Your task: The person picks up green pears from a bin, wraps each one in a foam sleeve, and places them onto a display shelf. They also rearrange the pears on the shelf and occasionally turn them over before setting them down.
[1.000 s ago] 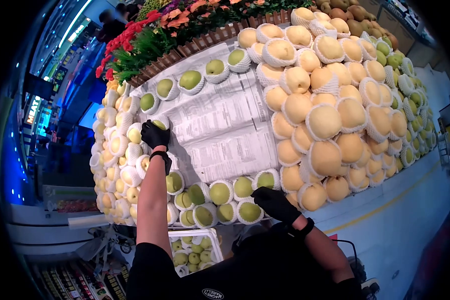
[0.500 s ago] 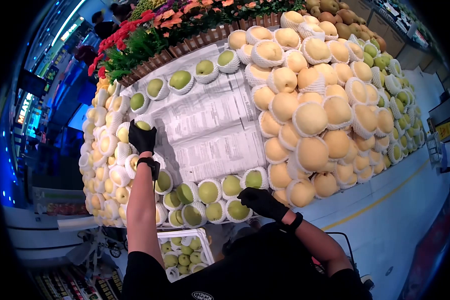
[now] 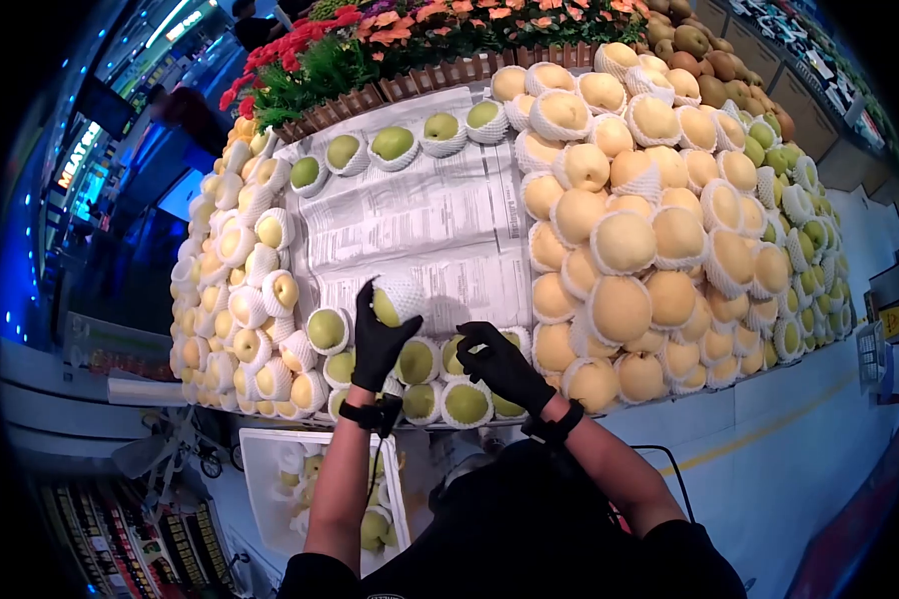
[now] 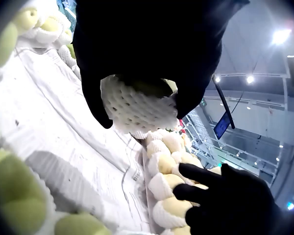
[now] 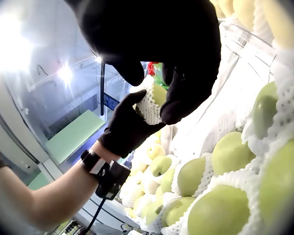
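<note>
Over from the left-hand heap, the black-gloved left hand has moved to the near row of fruit. Its thumb and fingers grip a round green fruit in a white foam-mesh sleeve, held above the near part of the creased white printed paper. The black-gloved right hand is near it, fingers loosely bent round nothing. Smooth green fruits in ribbed foam nets line the near edge; matte pale-yellow round fruits heap at right. Brown wooden picket fencing edges the far side. Print on the paper is too small to read; a lit sign shows "MEAT".
</note>
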The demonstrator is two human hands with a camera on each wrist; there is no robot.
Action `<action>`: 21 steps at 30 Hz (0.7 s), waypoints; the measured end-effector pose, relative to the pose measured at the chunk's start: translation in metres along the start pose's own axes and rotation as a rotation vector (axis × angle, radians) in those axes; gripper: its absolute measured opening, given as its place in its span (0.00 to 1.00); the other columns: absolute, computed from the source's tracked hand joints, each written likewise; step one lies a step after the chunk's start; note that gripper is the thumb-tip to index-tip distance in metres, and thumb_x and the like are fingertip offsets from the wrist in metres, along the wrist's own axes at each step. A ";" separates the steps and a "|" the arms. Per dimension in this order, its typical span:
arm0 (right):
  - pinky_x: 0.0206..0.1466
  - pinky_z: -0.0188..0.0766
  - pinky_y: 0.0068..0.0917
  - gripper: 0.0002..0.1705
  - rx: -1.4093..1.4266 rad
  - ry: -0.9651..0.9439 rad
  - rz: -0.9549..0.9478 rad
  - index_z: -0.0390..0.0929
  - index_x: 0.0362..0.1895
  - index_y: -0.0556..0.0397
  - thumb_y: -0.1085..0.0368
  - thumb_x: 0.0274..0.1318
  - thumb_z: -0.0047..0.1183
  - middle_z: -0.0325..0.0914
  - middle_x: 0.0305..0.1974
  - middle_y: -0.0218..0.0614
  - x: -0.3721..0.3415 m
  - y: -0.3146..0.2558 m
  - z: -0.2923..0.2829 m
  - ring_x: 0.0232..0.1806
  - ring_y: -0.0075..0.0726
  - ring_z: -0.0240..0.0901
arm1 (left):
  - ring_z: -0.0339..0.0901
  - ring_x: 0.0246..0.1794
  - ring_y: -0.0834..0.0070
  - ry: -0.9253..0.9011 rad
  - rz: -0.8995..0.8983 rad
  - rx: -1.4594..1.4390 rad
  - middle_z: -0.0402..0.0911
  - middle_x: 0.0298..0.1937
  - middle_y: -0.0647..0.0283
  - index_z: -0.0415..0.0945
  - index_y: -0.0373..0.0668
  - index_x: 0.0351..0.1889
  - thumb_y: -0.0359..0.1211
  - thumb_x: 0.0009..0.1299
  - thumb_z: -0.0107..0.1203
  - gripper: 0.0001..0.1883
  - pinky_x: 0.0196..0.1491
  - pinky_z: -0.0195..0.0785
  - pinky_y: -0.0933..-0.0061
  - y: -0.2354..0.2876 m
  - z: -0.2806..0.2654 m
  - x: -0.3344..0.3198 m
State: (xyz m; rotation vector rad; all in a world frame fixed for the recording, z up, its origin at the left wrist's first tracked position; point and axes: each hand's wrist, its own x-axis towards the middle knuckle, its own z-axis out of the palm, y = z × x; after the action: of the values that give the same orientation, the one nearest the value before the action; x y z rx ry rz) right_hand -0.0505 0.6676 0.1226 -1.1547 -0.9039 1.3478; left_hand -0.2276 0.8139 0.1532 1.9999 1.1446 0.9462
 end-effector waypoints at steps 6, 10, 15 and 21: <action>0.37 0.75 0.26 0.32 0.013 0.064 0.081 0.62 0.64 0.51 0.63 0.57 0.60 0.70 0.50 0.41 -0.002 -0.002 0.003 0.38 0.30 0.76 | 0.64 0.64 0.63 -0.051 -0.103 -0.003 0.66 0.62 0.52 0.57 0.37 0.66 0.34 0.48 0.75 0.49 0.67 0.58 0.64 0.027 0.035 -0.081; 0.40 0.75 0.26 0.35 -0.133 0.033 -0.027 0.61 0.65 0.53 0.61 0.56 0.61 0.69 0.54 0.42 -0.012 0.008 0.001 0.38 0.29 0.75 | 0.64 0.64 0.60 0.002 -0.081 0.085 0.66 0.62 0.50 0.56 0.35 0.67 0.35 0.48 0.74 0.50 0.67 0.57 0.63 0.046 0.042 -0.102; 0.43 0.74 0.27 0.37 -0.227 0.039 -0.046 0.59 0.68 0.54 0.60 0.57 0.60 0.68 0.60 0.41 -0.023 0.003 0.000 0.37 0.28 0.73 | 0.64 0.65 0.57 -0.030 -0.047 0.185 0.64 0.65 0.46 0.53 0.33 0.69 0.36 0.49 0.75 0.53 0.66 0.60 0.62 0.068 0.040 -0.103; 0.41 0.75 0.27 0.34 0.010 0.086 0.001 0.62 0.66 0.53 0.58 0.58 0.58 0.74 0.52 0.42 -0.023 0.005 -0.012 0.38 0.31 0.75 | 0.69 0.63 0.62 -0.075 -0.198 -0.199 0.66 0.65 0.50 0.55 0.37 0.70 0.27 0.51 0.71 0.48 0.59 0.70 0.64 0.092 0.025 -0.108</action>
State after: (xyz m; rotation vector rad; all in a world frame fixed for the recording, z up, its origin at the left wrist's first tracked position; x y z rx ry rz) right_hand -0.0419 0.6429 0.1180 -1.1969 -0.8339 1.2918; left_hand -0.2060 0.6746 0.1839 1.7153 1.1358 0.8415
